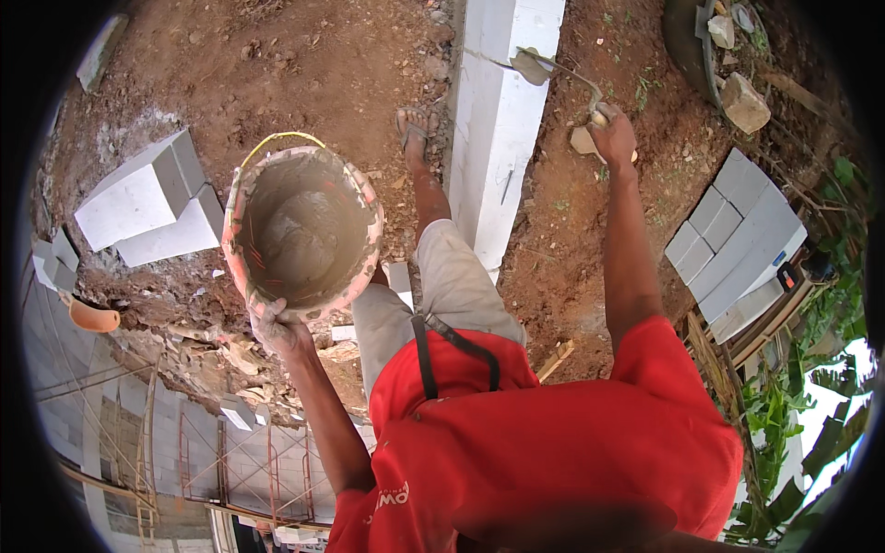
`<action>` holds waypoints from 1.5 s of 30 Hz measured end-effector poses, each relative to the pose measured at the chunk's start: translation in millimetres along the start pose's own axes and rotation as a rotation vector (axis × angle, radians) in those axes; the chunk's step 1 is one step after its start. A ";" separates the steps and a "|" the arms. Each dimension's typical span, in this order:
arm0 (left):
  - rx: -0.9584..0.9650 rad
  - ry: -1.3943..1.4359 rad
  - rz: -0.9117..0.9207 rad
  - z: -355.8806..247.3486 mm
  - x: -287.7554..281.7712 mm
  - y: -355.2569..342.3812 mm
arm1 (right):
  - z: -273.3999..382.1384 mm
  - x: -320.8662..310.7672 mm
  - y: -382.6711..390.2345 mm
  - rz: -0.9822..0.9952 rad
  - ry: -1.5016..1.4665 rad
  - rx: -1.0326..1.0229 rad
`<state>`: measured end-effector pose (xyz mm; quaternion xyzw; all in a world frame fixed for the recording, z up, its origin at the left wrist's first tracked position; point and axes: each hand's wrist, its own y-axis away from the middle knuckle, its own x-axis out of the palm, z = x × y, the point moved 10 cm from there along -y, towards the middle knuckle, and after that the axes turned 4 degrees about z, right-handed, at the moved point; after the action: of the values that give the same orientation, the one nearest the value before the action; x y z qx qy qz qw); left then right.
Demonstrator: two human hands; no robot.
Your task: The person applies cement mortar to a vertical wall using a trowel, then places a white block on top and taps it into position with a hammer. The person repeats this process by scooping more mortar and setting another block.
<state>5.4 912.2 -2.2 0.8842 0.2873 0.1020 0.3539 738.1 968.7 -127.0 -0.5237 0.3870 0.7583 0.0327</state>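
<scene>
My left hand [279, 329], smeared with grey mortar, is closed on the near rim of an orange bucket [369, 207]. Wet grey mortar [300, 235] lies in its bottom, and more cakes the walls. A yellow bail [281, 136] arcs over the far rim. My right hand [615, 138] is wrapped round the handle of a trowel [532, 66], its arm stretched forward and to the right. Grey mortar coats the trowel's blade, which is over the top of a low white block wall [505, 120]. Whether the blade touches the blocks I cannot tell.
White blocks [152, 203] sit on the soil at left, and a larger stack [737, 240] stands at right. A rounded dark container [690, 41] and a rough stone block [745, 103] are at the far right. Scaffolding [244, 461] stands at the lower left.
</scene>
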 end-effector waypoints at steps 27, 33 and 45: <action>0.060 0.095 -0.091 13.9 -14.0 26.9 | -19.5 0.2 35.6 0.130 0.192 0.031; -0.021 0.126 -0.155 40.9 -44.5 25.0 | 58.9 -29.3 8.5 0.470 0.271 0.064; 0.029 0.198 -0.126 31.4 -17.7 27.6 | 70.4 -5.2 -6.9 0.514 0.270 0.165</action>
<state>15.1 868.0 -5.7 0.8551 0.3772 0.1623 0.3166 689.5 1019.1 -115.8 -0.5002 0.5680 0.6311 -0.1698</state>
